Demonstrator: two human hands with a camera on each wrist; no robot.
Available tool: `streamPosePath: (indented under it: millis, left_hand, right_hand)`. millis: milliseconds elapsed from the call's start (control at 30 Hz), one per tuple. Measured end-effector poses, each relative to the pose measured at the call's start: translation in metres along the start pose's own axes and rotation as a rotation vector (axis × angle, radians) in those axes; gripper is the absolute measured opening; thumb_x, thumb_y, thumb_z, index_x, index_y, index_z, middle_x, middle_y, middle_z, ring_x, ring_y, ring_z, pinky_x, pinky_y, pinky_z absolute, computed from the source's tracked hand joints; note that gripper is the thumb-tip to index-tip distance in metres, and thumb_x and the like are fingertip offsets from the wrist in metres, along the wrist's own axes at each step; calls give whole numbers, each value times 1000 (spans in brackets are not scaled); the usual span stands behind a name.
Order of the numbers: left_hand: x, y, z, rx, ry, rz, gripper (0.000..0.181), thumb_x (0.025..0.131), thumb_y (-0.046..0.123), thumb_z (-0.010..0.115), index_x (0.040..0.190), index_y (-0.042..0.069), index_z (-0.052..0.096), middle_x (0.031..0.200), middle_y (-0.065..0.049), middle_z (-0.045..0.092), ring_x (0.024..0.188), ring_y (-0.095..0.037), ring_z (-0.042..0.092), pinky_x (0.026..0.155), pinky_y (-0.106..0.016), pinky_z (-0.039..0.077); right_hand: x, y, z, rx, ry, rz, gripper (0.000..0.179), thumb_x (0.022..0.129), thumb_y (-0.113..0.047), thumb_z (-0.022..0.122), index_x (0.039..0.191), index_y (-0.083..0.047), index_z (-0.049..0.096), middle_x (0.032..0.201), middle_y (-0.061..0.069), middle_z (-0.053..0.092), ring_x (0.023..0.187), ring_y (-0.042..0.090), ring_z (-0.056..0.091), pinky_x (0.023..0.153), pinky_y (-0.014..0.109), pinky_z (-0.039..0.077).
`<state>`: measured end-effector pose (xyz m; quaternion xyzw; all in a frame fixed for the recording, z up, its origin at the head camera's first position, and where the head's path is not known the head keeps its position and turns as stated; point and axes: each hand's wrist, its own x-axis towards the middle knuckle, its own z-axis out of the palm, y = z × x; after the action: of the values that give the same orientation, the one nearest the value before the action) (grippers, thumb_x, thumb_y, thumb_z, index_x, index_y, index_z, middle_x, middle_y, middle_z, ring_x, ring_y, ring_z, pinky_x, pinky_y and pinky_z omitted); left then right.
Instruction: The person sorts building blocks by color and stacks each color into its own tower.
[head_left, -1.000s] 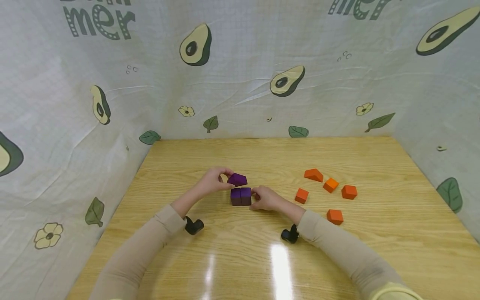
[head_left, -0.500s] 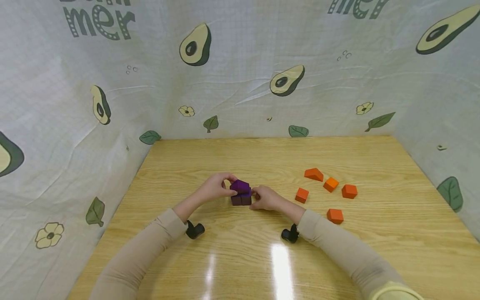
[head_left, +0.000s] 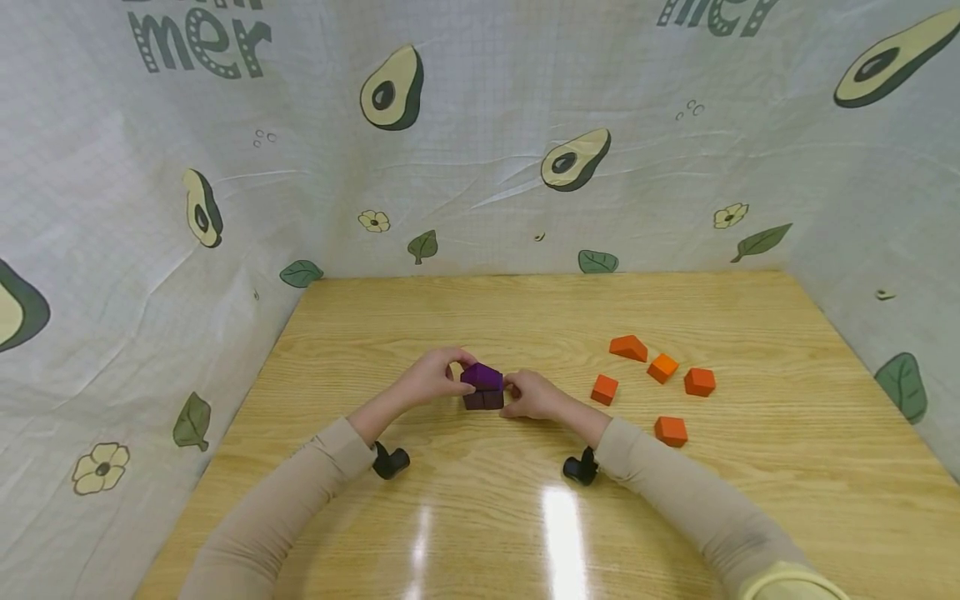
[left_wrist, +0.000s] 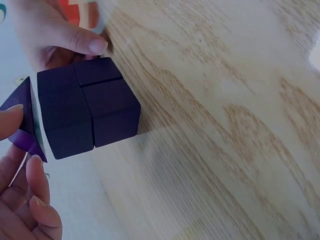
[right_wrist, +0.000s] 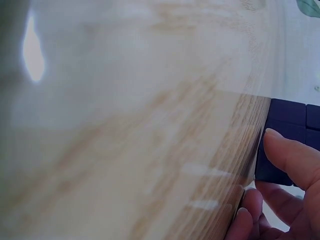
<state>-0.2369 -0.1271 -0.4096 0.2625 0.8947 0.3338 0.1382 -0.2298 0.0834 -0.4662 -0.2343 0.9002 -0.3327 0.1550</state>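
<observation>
In the head view my left hand [head_left: 431,377] pinches a purple roof-shaped block [head_left: 482,376] between thumb and fingers. It hovers just over several dark purple cubes [head_left: 483,401] set tightly together in a stack. The left wrist view shows a narrow gap between the roof-shaped block [left_wrist: 22,97] and the cubes [left_wrist: 112,112]. My right hand [head_left: 534,395] grips the stack from its right side. Seen from the right wrist, the thumb lies on one face of the cubes [right_wrist: 287,115], with fingers curled low beside them, partly out of frame.
Right of the hands lie loose orange-red blocks on the wooden table [head_left: 480,517]: a roof-shaped block [head_left: 628,348] and several cubes, one of them [head_left: 604,390] near the right forearm. A patterned cloth [head_left: 480,167] hangs along the back and sides.
My left hand has brought the roof-shaped block from behind the cubes forward and slightly right, over their tops. The right hand has stayed in place on the stack.
</observation>
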Motion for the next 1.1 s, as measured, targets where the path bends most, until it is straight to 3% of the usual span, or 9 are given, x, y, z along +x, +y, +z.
streamPosePath:
  millis: [367,1100]
  left_hand:
    - [-1,6,1,25,-5,-12,36,78,14,71,112,5,61,102,-8,62,56,-9,47,54,-22,41]
    - [1,3,4,30,12,-43,36,78,14,73,111,5,61,103,-9,62,55,-8,45,54,-21,41]
  right_hand:
    - [0,-2,0,5,-2,5,36,74,-14,74,104,0,62,67,-1,45,62,12,39,57,24,30]
    - [0,-1,0,10,3,8,34,75,-15,74,103,-1,62,67,-1,45,64,13,39,59,25,31]
